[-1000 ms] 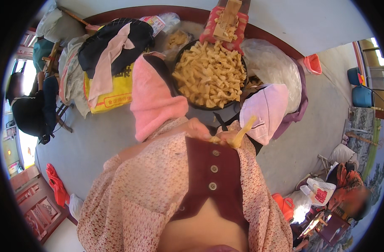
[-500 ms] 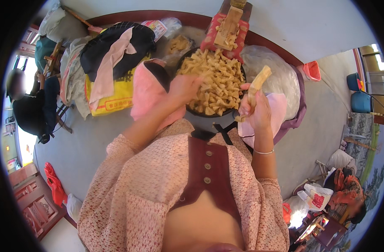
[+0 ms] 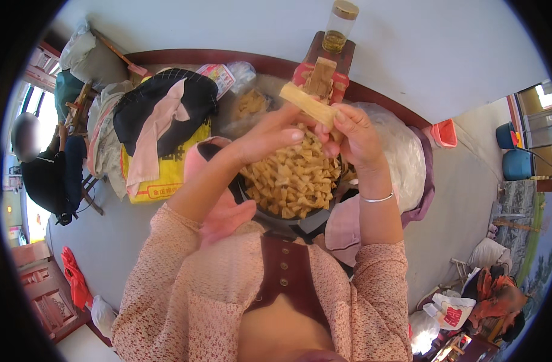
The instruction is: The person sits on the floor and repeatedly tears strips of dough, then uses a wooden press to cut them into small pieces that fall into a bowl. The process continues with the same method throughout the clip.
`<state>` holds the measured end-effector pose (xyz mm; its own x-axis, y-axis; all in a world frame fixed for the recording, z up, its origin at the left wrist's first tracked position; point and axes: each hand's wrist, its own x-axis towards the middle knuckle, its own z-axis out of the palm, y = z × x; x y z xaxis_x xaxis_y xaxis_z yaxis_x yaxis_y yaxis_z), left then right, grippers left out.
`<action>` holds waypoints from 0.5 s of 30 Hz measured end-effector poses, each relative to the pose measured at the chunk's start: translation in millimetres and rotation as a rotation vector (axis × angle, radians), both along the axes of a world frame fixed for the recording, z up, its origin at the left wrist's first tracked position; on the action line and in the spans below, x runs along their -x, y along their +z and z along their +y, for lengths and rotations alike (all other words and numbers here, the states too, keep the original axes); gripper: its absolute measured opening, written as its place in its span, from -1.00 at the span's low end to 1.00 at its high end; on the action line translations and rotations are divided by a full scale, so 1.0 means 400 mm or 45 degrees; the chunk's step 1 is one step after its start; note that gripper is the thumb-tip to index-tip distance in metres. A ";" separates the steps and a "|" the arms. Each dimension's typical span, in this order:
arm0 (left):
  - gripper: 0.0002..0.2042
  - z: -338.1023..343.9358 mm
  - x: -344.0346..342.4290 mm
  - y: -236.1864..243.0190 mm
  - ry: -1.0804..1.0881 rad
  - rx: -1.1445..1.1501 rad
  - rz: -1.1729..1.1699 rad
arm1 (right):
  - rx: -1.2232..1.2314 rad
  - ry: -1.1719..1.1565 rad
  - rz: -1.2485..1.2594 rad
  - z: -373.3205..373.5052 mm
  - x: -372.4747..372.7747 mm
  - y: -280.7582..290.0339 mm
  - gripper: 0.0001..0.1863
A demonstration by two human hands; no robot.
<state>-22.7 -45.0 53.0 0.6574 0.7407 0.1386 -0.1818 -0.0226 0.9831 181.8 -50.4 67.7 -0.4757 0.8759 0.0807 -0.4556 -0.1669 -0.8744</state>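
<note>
A: Holding a pale folded dough strip (image 3: pixel 309 104) above the dark basin (image 3: pixel 291 214), the right hand (image 3: pixel 354 136) pinches its near end, fingers closed on it; the left hand (image 3: pixel 267 140), half a second ago down among the pieces, has risen to touch the strip's underside with fingertips narrowly curled.

B: And the meaning of that lift?

A: Judged from the frames, both hands now work one strip, raised clear of the heap of cut dough pieces (image 3: pixel 294 175) filling the basin.

B: Beyond the basin?

A: A pink cloth (image 3: pixel 225 208) lies left of it, a yellow sack (image 3: pixel 161 172) under dark clothing farther left, clear plastic sheeting (image 3: pixel 402 151) to the right. Behind the basin stands a glass jar (image 3: pixel 338 27) on a red-brown ledge against the pale wall. The floor is grey.
</note>
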 end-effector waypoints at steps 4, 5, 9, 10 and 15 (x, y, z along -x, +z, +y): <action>-0.23 0.070 -0.071 0.006 0.063 0.088 -0.323 | 0.124 0.153 -0.001 0.060 0.011 -0.039 -0.65; -0.28 0.088 -0.080 -0.001 0.096 0.098 -0.387 | 0.183 0.172 0.036 0.069 0.011 -0.048 -0.65; -0.71 0.137 -0.118 -0.026 0.309 0.386 -0.639 | 0.466 0.199 0.093 0.086 0.012 -0.106 -0.67; -0.73 0.145 -0.113 -0.040 0.296 0.464 -0.708 | 0.521 0.221 0.108 0.087 0.018 -0.119 -0.67; -0.70 0.178 -0.090 -0.021 0.740 0.632 -0.714 | 0.603 0.160 -0.117 0.070 0.034 -0.143 -0.68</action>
